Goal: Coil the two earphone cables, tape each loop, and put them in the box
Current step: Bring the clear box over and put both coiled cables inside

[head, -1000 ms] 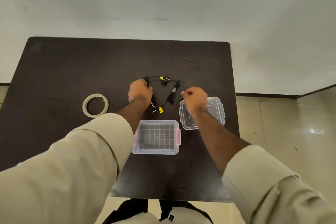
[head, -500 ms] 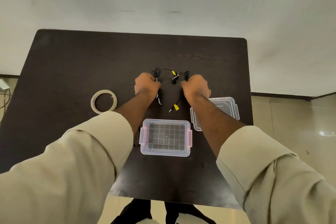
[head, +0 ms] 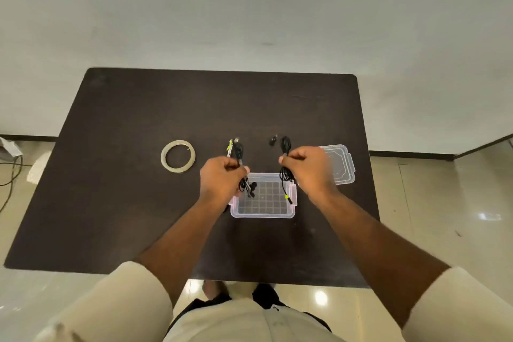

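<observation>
The left hand [head: 220, 184] is pinching one bunched black earphone cable [head: 238, 150] between curled fingers and thumb, its loops sticking out far of the fist and its ends dangling over the left part of the clear rectangular plastic box [head: 262, 213]. The right hand [head: 311, 172] is gripping a second bunched black earphone cable [head: 285, 147] the same way, with a strand hanging down to the box's right wall. Both hands are hovering over the box, which is sitting open on the dark brown wooden table [head: 125, 203]. The clear plastic lid [head: 342, 165] is lying right of the box, partly behind the right hand. A pale roll of tape [head: 178, 156] is lying flat left of the hands.
</observation>
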The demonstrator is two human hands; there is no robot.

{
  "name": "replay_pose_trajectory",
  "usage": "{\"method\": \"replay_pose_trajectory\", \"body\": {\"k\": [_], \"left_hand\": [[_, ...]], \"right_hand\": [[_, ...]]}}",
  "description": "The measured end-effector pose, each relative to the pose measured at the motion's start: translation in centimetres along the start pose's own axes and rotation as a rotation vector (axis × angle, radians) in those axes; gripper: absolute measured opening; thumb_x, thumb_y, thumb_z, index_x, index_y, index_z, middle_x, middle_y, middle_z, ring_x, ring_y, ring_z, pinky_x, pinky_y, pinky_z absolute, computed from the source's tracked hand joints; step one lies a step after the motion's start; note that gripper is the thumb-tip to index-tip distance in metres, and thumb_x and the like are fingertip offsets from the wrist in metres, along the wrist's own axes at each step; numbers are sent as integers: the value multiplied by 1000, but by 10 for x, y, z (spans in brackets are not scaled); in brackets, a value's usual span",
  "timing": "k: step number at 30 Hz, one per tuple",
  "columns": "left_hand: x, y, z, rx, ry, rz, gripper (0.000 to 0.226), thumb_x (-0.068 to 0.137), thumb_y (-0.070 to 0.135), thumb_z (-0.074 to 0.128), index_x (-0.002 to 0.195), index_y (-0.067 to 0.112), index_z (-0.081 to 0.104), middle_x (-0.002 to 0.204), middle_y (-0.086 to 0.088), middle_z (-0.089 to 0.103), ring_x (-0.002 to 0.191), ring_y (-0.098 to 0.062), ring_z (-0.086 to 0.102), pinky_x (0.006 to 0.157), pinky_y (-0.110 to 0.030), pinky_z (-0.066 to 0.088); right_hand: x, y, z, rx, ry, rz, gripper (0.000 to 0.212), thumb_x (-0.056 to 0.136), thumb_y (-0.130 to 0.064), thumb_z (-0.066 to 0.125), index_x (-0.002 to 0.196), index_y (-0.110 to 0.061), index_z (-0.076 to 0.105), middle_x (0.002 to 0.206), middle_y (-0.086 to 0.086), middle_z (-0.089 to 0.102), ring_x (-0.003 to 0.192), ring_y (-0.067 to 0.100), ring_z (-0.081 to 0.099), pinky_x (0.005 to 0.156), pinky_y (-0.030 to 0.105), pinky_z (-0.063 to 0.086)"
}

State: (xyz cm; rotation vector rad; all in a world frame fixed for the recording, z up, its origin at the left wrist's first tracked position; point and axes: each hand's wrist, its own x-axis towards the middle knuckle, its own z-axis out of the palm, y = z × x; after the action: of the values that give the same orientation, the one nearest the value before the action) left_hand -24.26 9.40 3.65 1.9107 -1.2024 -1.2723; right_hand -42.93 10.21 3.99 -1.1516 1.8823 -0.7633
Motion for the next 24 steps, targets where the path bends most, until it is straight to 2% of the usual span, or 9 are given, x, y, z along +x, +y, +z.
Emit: {"method": "replay_pose_trajectory", "body": {"k": [4,7,10,14,17,21,24], "left_hand": [[-2,-21,3,84,-22,-31,11,78,11,76,74,4,68,70,-17,67,42,-16,58,40,-27,52],[2,-30,4,210,-75,19,9,79,14,73,79,8,67,75,-13,70,52,-23,66,53,-35,59],[6,-35,8,562,-151,147,13,83,20,64,96,15,66,88,-6,69,77,-28,67,71,-36,57],[9,-37,19,1106,-227,447,15,91,22,53,98,18,65,101,-6,66,98,-28,61,75,-36,48],[11,-41,30,1387,-292,633,20,89,10,52,102,16,66,105,-5,66,104,-28,58,79,-36,48],[14,-47,40,1561,-355,780,27,86,1,50,104,12,66,108,-7,67,104,-30,62,81,-36,47],[17,-47,43,1568,-343,776,26,86,1,50,103,11,66,107,-8,68,102,-30,63,81,-36,47]], "right_hand": [[-20,13,11,-40,-58,-14,25,82,-21,73,69,0,69,62,16,63,54,15,47,56,32,42],[-23,19,19,-164,-86,-73,22,83,-20,72,69,-4,69,63,13,65,53,16,51,55,31,44],[-22,26,26,-385,-129,-100,16,85,-25,67,77,-12,72,64,4,68,61,20,63,61,32,53],[-20,35,31,-626,-140,-104,17,89,-33,62,89,-19,73,71,2,69,70,22,65,68,29,53],[-13,37,33,-756,-134,-139,19,91,-33,59,93,-19,71,85,6,71,86,28,65,76,32,51],[-6,40,38,-838,-207,-200,19,91,-28,54,93,-18,71,93,9,69,97,29,59,79,32,43],[-4,45,42,-870,-231,-215,21,93,-30,54,97,-20,72,98,8,67,102,28,54,84,35,41]]}}
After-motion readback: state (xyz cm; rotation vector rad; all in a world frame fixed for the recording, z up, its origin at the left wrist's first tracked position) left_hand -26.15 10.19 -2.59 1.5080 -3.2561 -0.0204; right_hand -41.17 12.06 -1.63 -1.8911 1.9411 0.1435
